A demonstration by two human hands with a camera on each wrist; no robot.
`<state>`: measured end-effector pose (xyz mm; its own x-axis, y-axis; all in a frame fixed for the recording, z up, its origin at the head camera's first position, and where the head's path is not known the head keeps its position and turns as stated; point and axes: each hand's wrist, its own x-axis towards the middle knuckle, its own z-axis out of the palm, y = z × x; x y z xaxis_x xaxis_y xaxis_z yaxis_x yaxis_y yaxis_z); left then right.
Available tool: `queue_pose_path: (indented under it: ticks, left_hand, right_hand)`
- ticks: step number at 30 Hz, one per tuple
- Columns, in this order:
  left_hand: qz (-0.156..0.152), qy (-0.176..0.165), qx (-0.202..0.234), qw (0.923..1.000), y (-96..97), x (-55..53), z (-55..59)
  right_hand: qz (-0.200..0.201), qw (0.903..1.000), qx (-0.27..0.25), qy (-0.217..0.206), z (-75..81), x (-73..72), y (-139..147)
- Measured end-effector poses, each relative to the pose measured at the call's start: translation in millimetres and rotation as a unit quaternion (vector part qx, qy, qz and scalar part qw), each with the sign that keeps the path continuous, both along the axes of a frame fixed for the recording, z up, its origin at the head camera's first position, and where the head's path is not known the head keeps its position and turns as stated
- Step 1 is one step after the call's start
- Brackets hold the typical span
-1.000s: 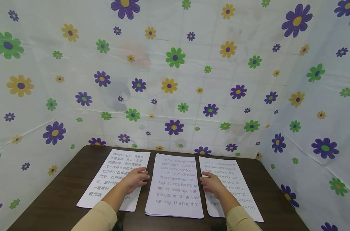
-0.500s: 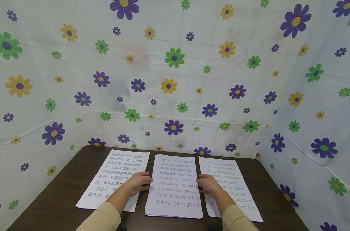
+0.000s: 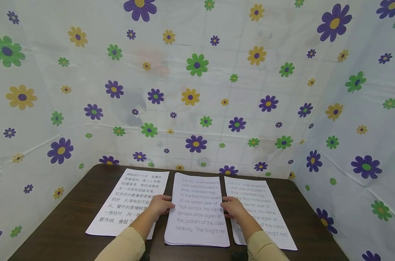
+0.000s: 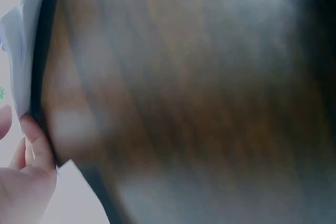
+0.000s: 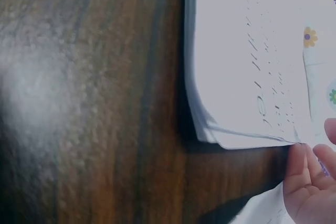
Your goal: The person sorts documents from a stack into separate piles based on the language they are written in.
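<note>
In the head view a middle stack of printed paper [image 3: 198,217] lies between my hands, English text facing up. My left hand [image 3: 160,206] is at its left edge, forearm crossing a sheet of Chinese text [image 3: 119,203]. My right hand [image 3: 234,209] is at the right edge, over part of another English sheet [image 3: 259,203]. In the left wrist view a fingertip [image 4: 32,127] meets the stack's edge, the thumb held apart. The right wrist view has fingertips [image 5: 298,153] at the corner of the stack [image 5: 231,77], thumb apart there too.
All the papers lie on a dark brown wooden table [image 3: 67,210]. White curtains [image 3: 197,108] with purple, green and yellow flowers enclose the table at the back and both sides.
Both hands have moved inward from over the outer sheets to the side edges of the middle stack. The papers have stayed nearly in place.
</note>
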<state>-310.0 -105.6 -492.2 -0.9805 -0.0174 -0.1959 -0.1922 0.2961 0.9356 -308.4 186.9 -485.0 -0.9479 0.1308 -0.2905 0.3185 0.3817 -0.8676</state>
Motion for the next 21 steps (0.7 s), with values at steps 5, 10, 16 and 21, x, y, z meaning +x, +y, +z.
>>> queue_pose_path:
  ticks: [5, 10, 16, 21]
  left_hand:
    - [0.022, 0.014, -0.027, 0.9993, 3.3, -1.3, -5.2]
    - [0.027, 0.017, -0.034, 0.9989, 4.2, 0.4, -3.8]
    - [0.029, 0.012, -0.041, 0.9986, 2.2, 1.3, -1.3]
    - [0.031, 0.023, -0.049, 0.9981, 0.3, 1.6, -0.1]
  right_hand:
    - [-0.023, 0.9990, 0.029, 0.026, -7.1, -2.0, -3.1]
    - [-0.026, 0.9947, 0.081, 0.057, -12.9, -1.5, -5.6]
    - [-0.022, 0.9922, 0.107, 0.060, -11.6, 1.4, -8.4]
    - [-0.027, 0.9928, 0.097, 0.064, -12.9, 2.1, -9.4]
